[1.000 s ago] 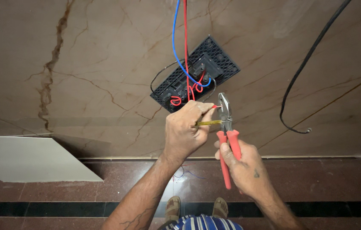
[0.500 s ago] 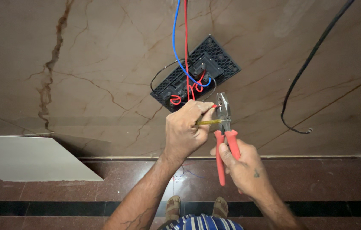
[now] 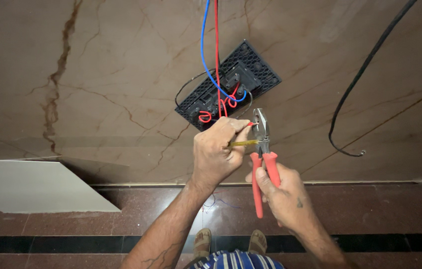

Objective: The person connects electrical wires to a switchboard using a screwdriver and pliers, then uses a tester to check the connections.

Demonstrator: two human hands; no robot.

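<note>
My left hand [image 3: 218,149] pinches a thin yellow wire [image 3: 243,143] and a short red wire end [image 3: 252,124], holding them up to the plier jaws. My right hand [image 3: 283,192] grips the red handles of a pair of pliers [image 3: 261,149], whose steel jaws point up and sit at the wire ends. Just above lies a black switch plate [image 3: 228,84], back side up, on the beige marble floor. Red and blue wires [image 3: 210,50] run from the top edge down into it and loop at its terminals.
A loose black cable [image 3: 358,84] curves across the marble at right, ending near the dark border strip. A white board [image 3: 26,187] lies at left. My sandalled feet [image 3: 228,241] stand on the dark reddish floor strip below.
Both hands and the pliers have stayed almost in place; the plier handles have closed slightly around the wire.
</note>
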